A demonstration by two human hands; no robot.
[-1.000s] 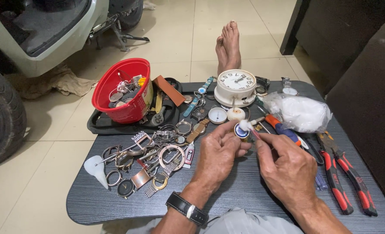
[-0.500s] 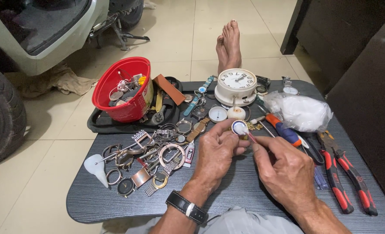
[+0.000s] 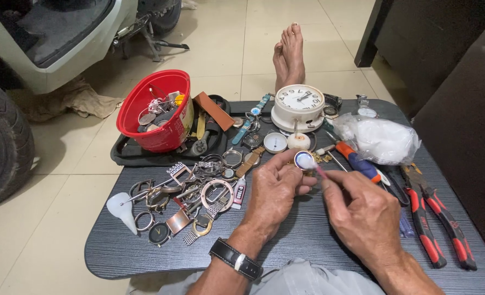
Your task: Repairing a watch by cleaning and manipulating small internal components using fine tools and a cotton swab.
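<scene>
Just beside clock (image 3: 299,105), white plastic bag (image 3: 382,140)

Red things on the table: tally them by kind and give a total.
Red plastic bowl: 1
Red-handled pliers: 2
Screwdriver with a red-and-blue handle: 1
Total: 4
</scene>
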